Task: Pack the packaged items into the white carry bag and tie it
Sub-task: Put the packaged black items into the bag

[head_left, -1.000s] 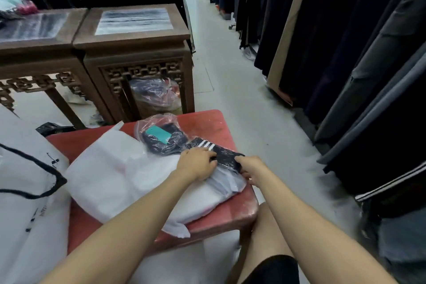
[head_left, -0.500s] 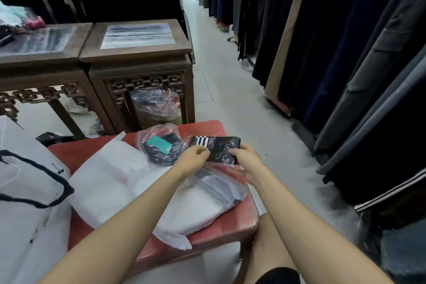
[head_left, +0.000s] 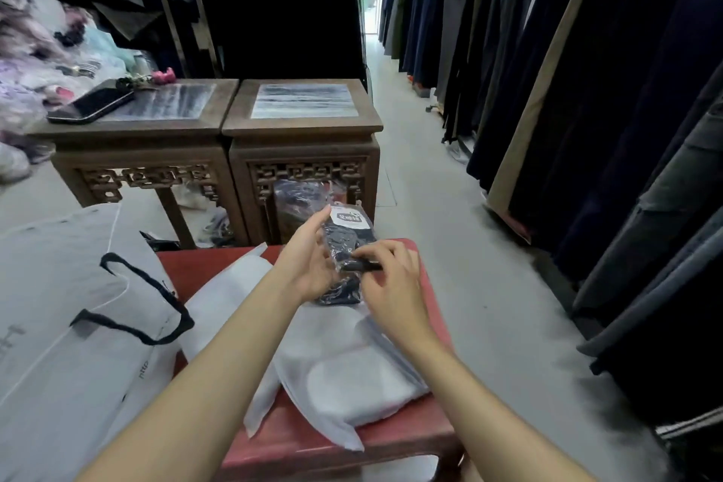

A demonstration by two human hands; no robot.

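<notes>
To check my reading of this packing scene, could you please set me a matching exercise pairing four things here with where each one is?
Things:
1. phone
2. sock packet
3. white bundle
4. white bag with black handles

Places:
A. lying on the red stool
B. beside the stool, on its left
C. on the left wooden stand
D. held up between the left hand and right hand

Pairs: 1-C, 2-D, 3-A, 4-B.
</notes>
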